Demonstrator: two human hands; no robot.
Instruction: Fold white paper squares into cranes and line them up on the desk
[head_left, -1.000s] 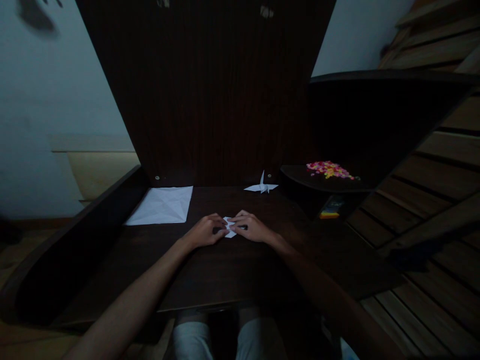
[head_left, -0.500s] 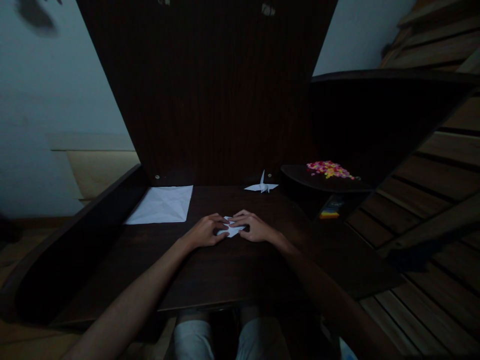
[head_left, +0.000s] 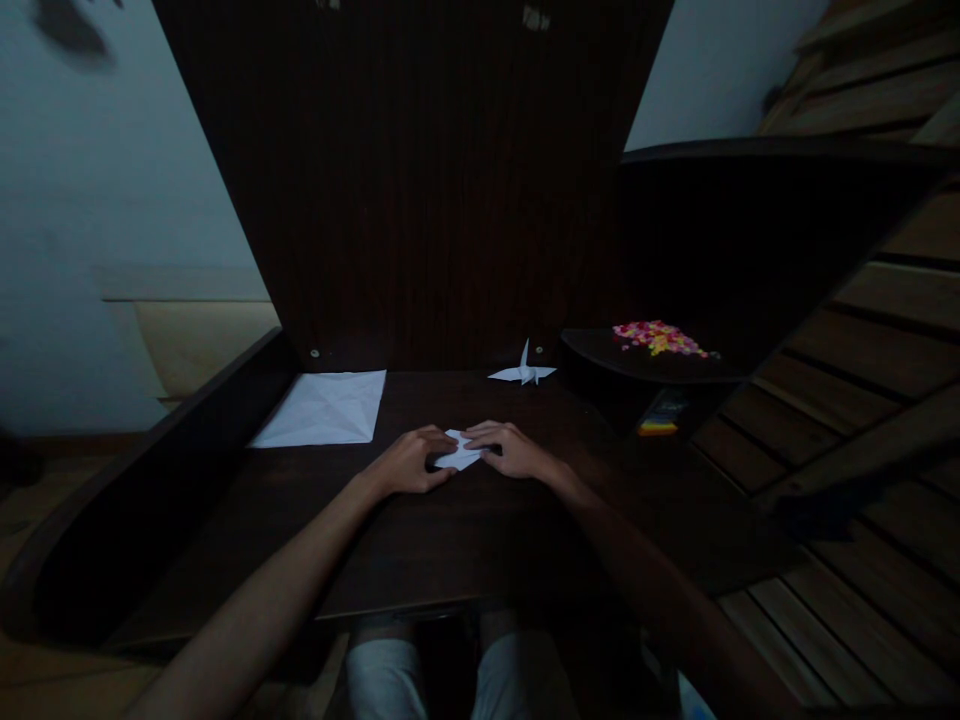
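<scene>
Your folded paper (head_left: 461,453) lay on the dark surface (head_left: 450,550), between its front and back edges and about midway across, with both your hands on it. Your left hand (head_left: 411,462) touched its left part and your right hand (head_left: 516,450) its right part, fingers loosely curved and thumbs a little apart from them; whether either hand pinched the paper or only pressed it could not be told. As for progress, the piece was already down to a small, angular shape, yet it lay low, with no raised parts visible, so its folding seemed partway along; your fingers hid which creases were left. By the back edge, towards the right, stood a paper bird (head_left: 524,374), seemingly finished. At the back left corner a creased sheet (head_left: 326,410) lay spread flat, its folding undone or not yet carried through.
</scene>
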